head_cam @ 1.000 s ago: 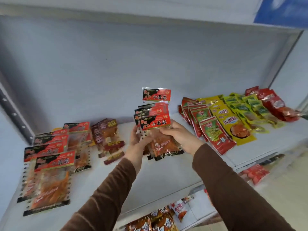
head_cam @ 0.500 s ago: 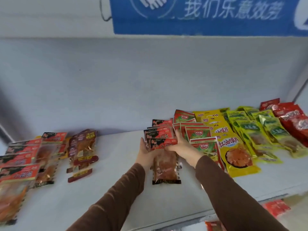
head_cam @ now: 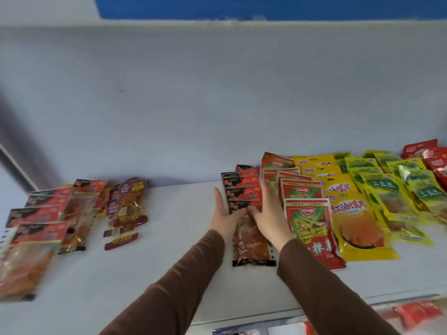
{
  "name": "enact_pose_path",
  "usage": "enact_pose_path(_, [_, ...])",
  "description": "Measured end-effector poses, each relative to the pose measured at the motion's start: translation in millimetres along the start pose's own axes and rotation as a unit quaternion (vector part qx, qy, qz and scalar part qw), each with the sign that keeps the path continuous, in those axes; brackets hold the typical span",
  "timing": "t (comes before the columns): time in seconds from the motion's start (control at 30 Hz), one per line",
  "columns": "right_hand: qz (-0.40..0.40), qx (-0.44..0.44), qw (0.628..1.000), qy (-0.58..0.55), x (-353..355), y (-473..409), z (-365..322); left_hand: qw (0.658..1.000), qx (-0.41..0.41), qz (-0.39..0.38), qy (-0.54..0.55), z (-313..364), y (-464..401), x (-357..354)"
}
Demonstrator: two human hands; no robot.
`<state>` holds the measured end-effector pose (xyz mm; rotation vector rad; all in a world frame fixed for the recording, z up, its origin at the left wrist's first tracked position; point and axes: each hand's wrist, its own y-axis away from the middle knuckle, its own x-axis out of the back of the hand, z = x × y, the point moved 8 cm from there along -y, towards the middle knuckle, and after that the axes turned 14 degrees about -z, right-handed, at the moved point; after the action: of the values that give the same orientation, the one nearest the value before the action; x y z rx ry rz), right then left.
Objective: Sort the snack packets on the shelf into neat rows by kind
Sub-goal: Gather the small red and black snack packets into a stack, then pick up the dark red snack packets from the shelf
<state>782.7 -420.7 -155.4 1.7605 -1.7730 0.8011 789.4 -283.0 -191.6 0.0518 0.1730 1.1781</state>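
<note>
A fanned stack of red-and-black noodle-snack packets (head_cam: 243, 189) lies on the white shelf (head_cam: 169, 238), just left of the red-and-green packet row (head_cam: 307, 221). My left hand (head_cam: 223, 215) presses its left edge and my right hand (head_cam: 269, 213) presses its right edge, fingers flat against the packets. The front packet's clear lower half (head_cam: 251, 247) shows between my wrists. More packets of that same kind (head_cam: 36, 221) lie loose at the far left, with brown packets (head_cam: 128, 201) beside them.
Right of the red-and-green row lie yellow packets (head_cam: 355, 226), green-yellow packets (head_cam: 396, 197) and red packets (head_cam: 433, 158) at the far right. A blue sign (head_cam: 266, 7) hangs above the back wall. Below the shelf edge a lower shelf holds red packets (head_cam: 416, 315).
The stack was held up in the air, then lowered onto the shelf next to the red-and-green row; both hands now squeeze it from the sides. The view has moved closer.
</note>
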Motion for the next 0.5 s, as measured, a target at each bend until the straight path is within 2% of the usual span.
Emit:
enact_pose_path(0.13, [0.044, 0.096, 0.992, 0.067, -0.2, 17.8, -31.7, 0.989, -0.029, 0.051, -0.136, 13.2, 24.1, 29.6])
enact_pose_path(0.27, [0.032, 0.162, 0.984, 0.073, -15.2, 28.6, -78.2, 0.968, -0.036, 0.104, -0.224, 23.8, 56.9, 76.4])
enact_pose_path(0.4, [-0.020, 0.206, 0.978, -0.012, -49.3, 30.7, -121.1, 0.944, -0.048, 0.137, -0.295, 38.0, 92.2, 123.2])
enact_pose_path(0.5, [-0.111, 0.170, 0.971, -0.123, -93.0, 15.9, -141.6, 0.930, -0.039, 0.171, -0.323, 44.1, 114.4, 166.5])
